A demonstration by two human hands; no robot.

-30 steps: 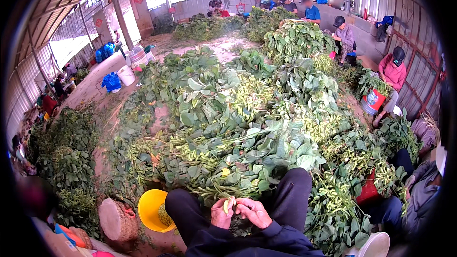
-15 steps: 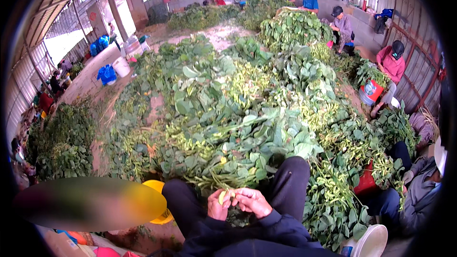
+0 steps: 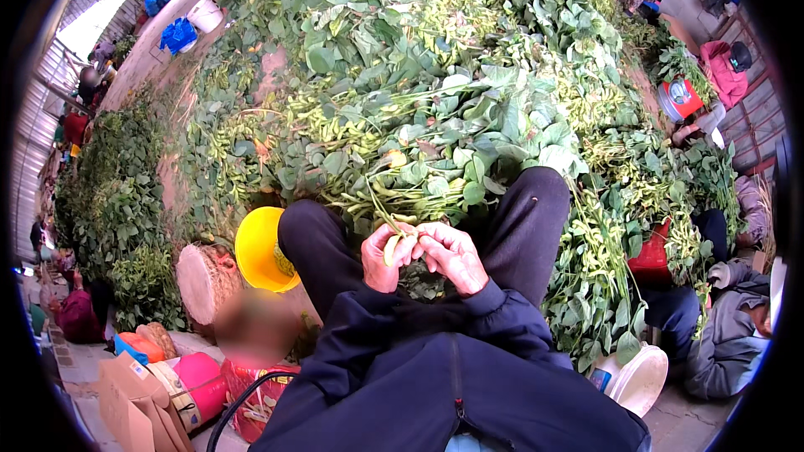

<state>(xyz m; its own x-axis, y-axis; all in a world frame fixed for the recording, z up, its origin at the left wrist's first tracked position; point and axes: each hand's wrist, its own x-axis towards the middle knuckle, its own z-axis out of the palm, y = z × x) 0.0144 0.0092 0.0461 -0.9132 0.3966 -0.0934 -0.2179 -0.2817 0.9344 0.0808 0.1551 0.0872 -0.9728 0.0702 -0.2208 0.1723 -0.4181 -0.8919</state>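
To the right of the yellow bucket (image 3: 255, 244), the left hand (image 3: 382, 263) pinches a green stem (image 3: 383, 214) with a pale pod (image 3: 390, 249). The right hand (image 3: 453, 256), farther from this bucket, bends its fingers near; their grip I cannot tell. Probably it is pod picking; the next move calls for a short, firm pull.

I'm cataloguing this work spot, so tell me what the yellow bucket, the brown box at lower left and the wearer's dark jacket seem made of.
Yellow bucket: probably plastic, smooth; its colour is even and bright.
Brown box: apparently cardboard, matt, with thin folded flaps.
Dark jacket: fabric, dull, creased at the sleeves; the fibre can't be told.
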